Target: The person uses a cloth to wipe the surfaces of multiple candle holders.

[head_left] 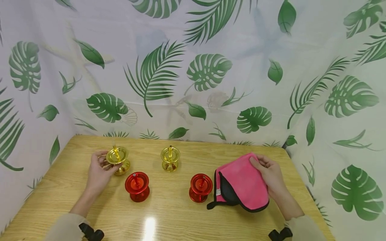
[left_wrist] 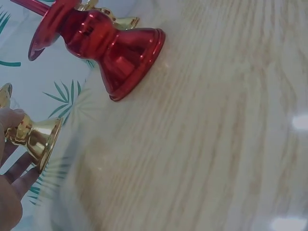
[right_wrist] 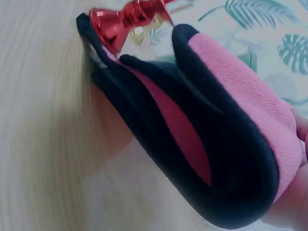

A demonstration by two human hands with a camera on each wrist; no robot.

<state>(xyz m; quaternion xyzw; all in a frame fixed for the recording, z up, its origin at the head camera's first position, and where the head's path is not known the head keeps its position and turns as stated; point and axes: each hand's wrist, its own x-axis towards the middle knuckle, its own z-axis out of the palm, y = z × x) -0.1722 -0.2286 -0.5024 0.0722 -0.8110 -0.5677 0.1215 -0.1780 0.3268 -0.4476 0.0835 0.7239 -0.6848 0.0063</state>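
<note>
At the left, my left hand [head_left: 99, 172] grips a gold candle holder [head_left: 117, 155] between thumb and fingers, around its stem. In the left wrist view the flared foot of that candle holder [left_wrist: 44, 137] shows beside the fingers. My right hand [head_left: 272, 175] pinches the edge of a folded pink cloth [head_left: 245, 180], thumb on top. The cloth has black edging and a dark inner side, seen in the right wrist view as open folds. It hangs close over the table, its left end beside a red candle holder [head_left: 201, 185].
Another gold candle holder [head_left: 170, 157] stands at the back middle. A second red candle holder [head_left: 137, 185] is just right of and nearer than my left hand. The wooden table [head_left: 169, 207] ends at a leaf-patterned cloth backdrop [head_left: 169, 124] behind and at both sides.
</note>
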